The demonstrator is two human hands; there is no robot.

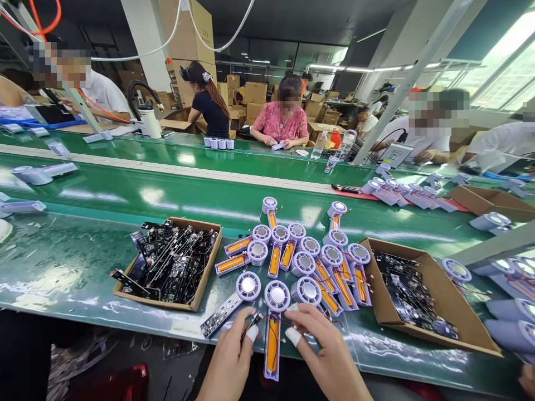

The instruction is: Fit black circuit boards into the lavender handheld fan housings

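While both hands worked at the near edge of the green belt (175, 192), the left hand (229, 359) pinched a small black part (251, 325), fingers together. The right hand (328, 356) was open, fingers apart, just beside a lilac fan unit (272, 370) with an orange cell (272, 342). About fourteen units lay there. Two cartons (154, 298) (418, 328) held black boards (171, 262); markings too small to read.

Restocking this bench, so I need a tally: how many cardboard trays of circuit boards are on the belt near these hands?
2. One cardboard tray sits left of the white-and-lilac units, and a second tray sits to their right. Others may lie out of view.
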